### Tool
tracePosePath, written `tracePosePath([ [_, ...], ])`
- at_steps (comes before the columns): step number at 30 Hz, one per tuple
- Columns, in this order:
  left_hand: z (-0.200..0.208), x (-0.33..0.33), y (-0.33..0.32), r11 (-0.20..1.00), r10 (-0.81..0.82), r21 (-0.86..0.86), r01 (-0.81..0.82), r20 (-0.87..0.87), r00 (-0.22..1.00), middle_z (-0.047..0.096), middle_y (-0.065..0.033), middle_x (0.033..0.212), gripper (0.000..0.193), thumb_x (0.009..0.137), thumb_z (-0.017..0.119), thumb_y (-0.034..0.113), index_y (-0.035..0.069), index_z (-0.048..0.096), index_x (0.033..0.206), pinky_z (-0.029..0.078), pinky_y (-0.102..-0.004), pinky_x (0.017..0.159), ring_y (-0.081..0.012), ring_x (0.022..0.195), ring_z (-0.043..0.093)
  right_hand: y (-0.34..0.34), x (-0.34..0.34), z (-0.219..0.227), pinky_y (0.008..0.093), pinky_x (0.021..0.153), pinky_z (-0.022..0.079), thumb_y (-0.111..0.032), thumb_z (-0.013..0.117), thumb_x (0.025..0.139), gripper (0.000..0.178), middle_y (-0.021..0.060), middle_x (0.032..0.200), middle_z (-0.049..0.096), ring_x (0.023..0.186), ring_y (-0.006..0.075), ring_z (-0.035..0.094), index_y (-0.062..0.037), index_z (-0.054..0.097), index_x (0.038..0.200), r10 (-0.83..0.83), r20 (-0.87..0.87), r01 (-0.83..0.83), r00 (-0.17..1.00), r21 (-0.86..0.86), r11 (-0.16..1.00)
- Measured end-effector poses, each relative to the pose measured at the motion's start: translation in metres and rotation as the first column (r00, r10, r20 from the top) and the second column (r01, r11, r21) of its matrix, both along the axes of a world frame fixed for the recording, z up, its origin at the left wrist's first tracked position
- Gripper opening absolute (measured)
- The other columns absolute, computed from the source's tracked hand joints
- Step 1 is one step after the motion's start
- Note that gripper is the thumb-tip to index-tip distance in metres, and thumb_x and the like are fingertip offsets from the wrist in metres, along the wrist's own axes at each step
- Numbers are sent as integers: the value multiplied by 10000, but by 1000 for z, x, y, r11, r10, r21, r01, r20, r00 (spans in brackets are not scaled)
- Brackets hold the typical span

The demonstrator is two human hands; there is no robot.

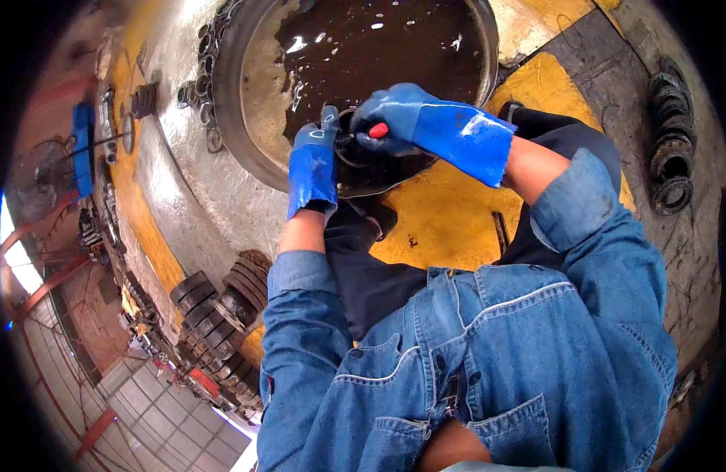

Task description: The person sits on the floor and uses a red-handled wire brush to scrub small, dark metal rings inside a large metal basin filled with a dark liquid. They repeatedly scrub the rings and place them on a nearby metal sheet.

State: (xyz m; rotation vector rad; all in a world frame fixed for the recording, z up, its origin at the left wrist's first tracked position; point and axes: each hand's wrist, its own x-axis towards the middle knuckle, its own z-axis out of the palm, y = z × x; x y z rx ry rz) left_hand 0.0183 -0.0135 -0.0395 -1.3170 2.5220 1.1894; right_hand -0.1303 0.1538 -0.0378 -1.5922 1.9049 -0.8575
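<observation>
Both my hands wear blue rubber gloves over a wide round metal basin (231, 106) of dark, oily liquid. My left hand (316, 149) is closed at the left side of a dark, round metal part (348, 154), steadying it near the basin's front rim. Wrapped round a tool, my right hand (388, 118) holds it against the same part. Only the tool's red handle end (378, 130) shows; its working end is hidden by the glove and the part, so I cannot tell its kind.
Small metal rings (205, 86) line the basin's left side. Dark ribbed round parts stand stacked at lower left (213, 318), and a row of black rings (671, 149) lies on the right floor. A fan (44, 177) stands far left. My knees flank the yellow floor patch (441, 212).
</observation>
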Motion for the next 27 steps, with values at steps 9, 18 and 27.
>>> tracePosePath([
  [9, 19, -24, 8, 980, 4, -197, 2, 30, 1000, 750, -180, 896, 665, 1012, 596, 608, -37, 748, 1053, 528, -433, 760, -245, 813, 682, -11, 2, -9, 412, 877, 591, -398, 697, 946, 323, 120, 990, 787, 958, 330, 746, -118, 789, 1078, -446, 143, 389, 883, 310, 868],
  [18, -2, -12, -12, 943, -27, -326, -60, -255, 967, 749, -133, 863, 601, 1010, 653, 551, -41, 751, 1037, 539, -383, 724, -195, 768, 661, 9, 1, 26, 269, 745, 534, -302, 692, 983, 289, 35, 905, 750, 822, 98, 667, -46, 763, 1096, -258, 939, 208, 228, 212, 955],
  [27, 18, -17, -6, 977, -9, -212, 1, -38, 999, 718, -146, 819, 663, 1018, 610, 594, -57, 739, 1023, 515, -393, 705, -203, 761, 641, -10, 10, -16, 455, 911, 589, -311, 767, 889, 322, 150, 1075, 765, 1016, 372, 730, -160, 768, 1173, -218, -167, 225, 962, 23, 974],
])
